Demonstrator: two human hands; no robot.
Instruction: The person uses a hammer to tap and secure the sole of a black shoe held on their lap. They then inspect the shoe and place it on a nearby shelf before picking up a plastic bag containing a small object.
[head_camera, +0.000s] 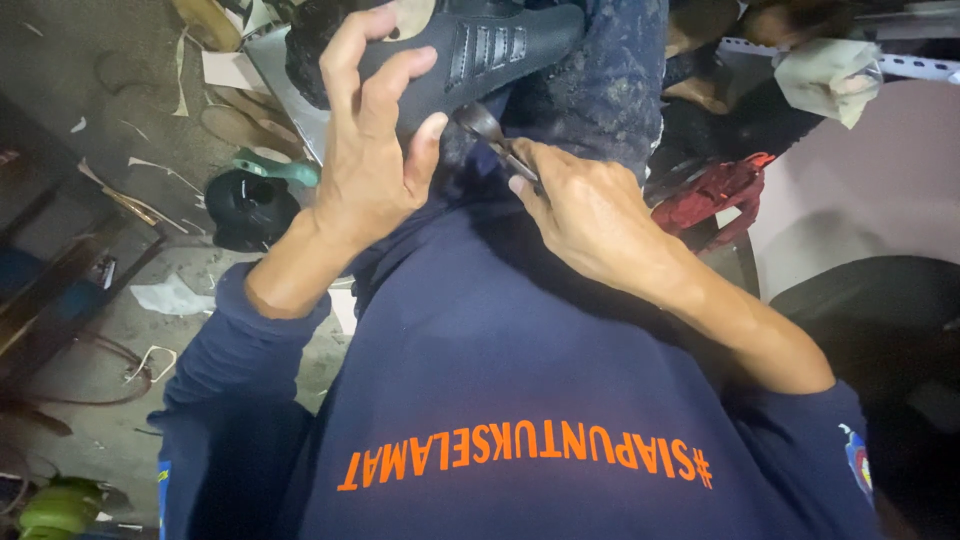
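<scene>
The shoe (470, 50) looks like matt black leather, smooth, with stitched stripes; the tool (495, 140) is dull grey metal; the shirt (520, 380) is soft navy cloth; the floor (120, 100) is rough, dusty concrete strewn with paper scraps.

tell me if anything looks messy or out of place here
Yes: pale scraps and strips lie scattered over the floor left of the left hand, which grips a black shoe. Right hand holds a metal tool.
</scene>
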